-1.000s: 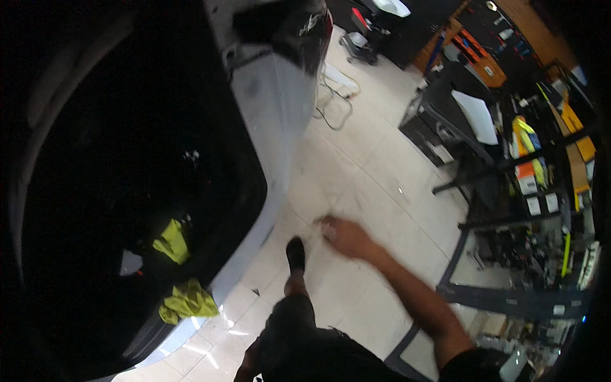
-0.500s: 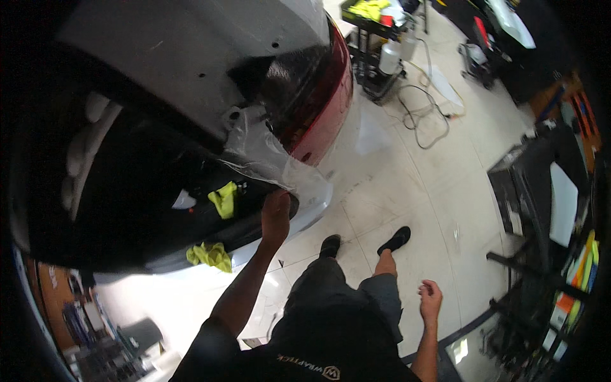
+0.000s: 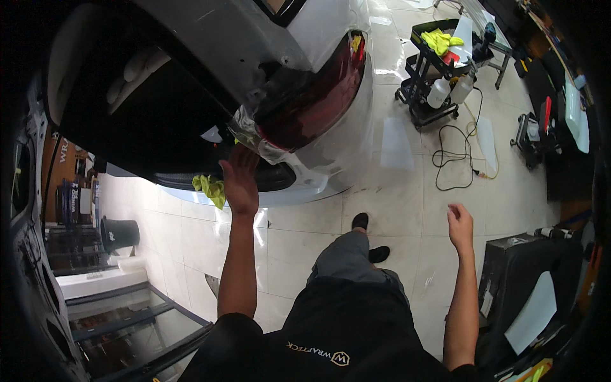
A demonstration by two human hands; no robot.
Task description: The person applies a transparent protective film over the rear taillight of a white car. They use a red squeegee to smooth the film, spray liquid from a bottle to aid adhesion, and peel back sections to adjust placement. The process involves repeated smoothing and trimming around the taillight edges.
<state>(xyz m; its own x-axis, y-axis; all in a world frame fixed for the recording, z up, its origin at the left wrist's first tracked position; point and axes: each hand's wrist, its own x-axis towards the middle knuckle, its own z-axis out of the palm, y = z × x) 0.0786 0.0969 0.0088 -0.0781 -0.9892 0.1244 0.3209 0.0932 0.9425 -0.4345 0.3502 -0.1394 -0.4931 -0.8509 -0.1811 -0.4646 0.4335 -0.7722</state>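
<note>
My left hand reaches to the rear edge of a grey car. Its fingers are stretched out, with the tips near clear film hanging loose beside the red tail light; whether they touch it I cannot tell. Just left of that hand a yellow cloth is draped over the dark sill. A small white piece lies farther in, against the dark surface. Out to the right, my right hand hangs in the air above the floor, fingers loosely bent, with nothing visible in it.
A black wheeled cart carries yellow cloths and spray bottles. Dark cable loops across the tiled floor beside white sheets. At right stands a large black case; a grey bin is at left.
My left hand has gone from bent over the car's edge to stretched out flat. My right hand has risen away from my leg. The view has swung and my feet have shifted.
</note>
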